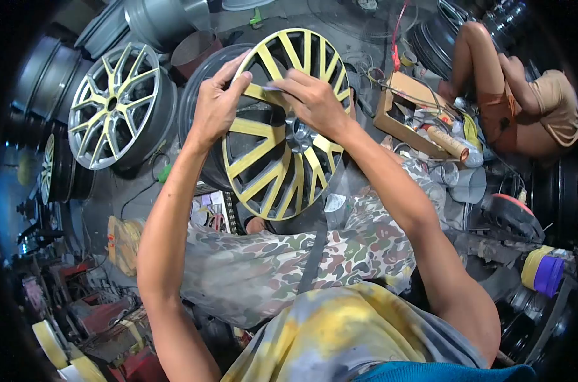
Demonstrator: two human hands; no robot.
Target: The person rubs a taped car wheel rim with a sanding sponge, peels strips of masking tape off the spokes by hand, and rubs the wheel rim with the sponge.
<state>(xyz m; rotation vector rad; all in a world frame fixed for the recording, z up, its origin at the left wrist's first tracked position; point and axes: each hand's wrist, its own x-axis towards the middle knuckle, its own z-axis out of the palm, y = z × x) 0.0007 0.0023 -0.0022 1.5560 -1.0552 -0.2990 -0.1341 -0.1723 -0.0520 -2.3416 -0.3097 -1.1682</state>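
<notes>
A wheel rim (pixel 254 167) with yellow masking tape over its spokes stands tilted in front of me, above my camouflage trousers. Its outer edge is gripped at the upper left by my left hand (pixel 219 108), with the thumb on the face side. Over the upper spokes, my right hand (pixel 313 102) is closed, fingers pinched together. A small thin pale piece (pixel 273 88) sticks out from those fingers toward the left thumb; whether it is a blade or a strip I cannot tell.
Another silver rim with yellow on its spokes (pixel 114 105) stands to the left. At right are an open cardboard box (pixel 403 118), a clear plastic cup (pixel 468 184) and tape rolls (pixel 543 270). Another person (pixel 524 102) sits at the upper right. More rims line the left edge.
</notes>
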